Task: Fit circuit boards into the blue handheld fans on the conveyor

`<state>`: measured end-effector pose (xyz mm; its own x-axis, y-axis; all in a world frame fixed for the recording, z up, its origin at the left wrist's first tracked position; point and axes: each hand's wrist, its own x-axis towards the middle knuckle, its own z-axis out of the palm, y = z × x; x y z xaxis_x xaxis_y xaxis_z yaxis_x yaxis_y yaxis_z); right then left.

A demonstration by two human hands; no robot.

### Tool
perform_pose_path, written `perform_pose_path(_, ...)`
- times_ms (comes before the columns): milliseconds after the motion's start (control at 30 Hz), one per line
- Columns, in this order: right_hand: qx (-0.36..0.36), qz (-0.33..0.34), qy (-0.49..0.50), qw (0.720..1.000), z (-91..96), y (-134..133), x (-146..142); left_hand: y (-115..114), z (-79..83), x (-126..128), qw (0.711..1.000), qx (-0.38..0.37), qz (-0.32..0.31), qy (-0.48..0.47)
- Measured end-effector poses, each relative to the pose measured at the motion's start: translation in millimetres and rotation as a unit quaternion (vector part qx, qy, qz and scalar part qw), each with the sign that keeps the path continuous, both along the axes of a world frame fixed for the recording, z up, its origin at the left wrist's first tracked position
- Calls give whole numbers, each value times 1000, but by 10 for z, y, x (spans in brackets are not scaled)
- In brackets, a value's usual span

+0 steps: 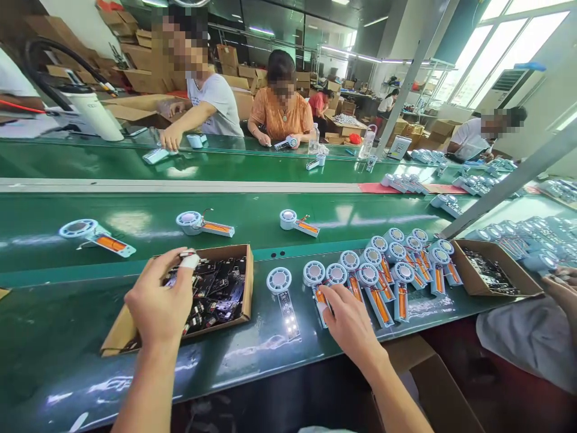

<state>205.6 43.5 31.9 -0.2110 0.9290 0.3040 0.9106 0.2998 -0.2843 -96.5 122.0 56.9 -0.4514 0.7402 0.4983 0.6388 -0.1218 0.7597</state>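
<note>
My left hand [160, 300] is raised over the near left side of a cardboard box [249, 282] of black circuit boards [219, 294]. Its thumb, in a white finger cover, presses against the fingertips; anything between them is too small to make out. My right hand [349, 322] closes on the handle of a light-blue handheld fan [314, 273], at the left edge of a group of several such fans [394, 252] with orange strips in their handles. Between my hands lies another fan [279, 280], with a circuit board [289, 316] showing along its handle.
On the green conveyor belt [252, 204] lie three fans, the middle one [189, 221] trailing wires. A second box of boards [496, 273] stands to the right, near a co-worker's hand [561, 288]. A slanted metal post [500, 186] rises there. Co-workers sit across the line.
</note>
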Motion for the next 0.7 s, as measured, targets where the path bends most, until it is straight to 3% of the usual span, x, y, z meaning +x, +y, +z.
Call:
perform_pose_path(100,2,56,-69,996,-49,126,-72,-289,26,322,999,46,20,-3)
perform_pose_path(167,2,81,-53,995,-74,186,-61,-542,-37,667,989,-35,-115,-88)
perform_pose_path(200,3,90,-20,996,-79,202,-44,-670,-91,858,963,-97,-198,-154)
perform_pose_path(267,-6,101,77,992,-74,206,-8,-886,-224,1211,882,-205,-332,-264)
perform_pose_path(333,-34,105,177,978,-60,179,10,-1020,-363,1437,822,-271,-381,-324)
perform_pose_path(367,-53,104,217,969,-58,156,9,-1056,-426,1482,812,-287,-379,-339)
perform_pose_path(433,-78,90,274,954,-84,100,-15,-1090,-532,1442,813,-301,-357,-347)
perform_pose_path(533,-58,52,308,948,-202,-6,-85,-1107,-630,1189,844,-302,-294,-331)
perform_pose_path(633,-16,49,282,958,-325,-107,-166,-1118,-633,959,889,-289,-208,-288)
perform_pose_path(700,1,71,262,962,-346,-148,-202,-1118,-584,898,885,-310,-214,-273)
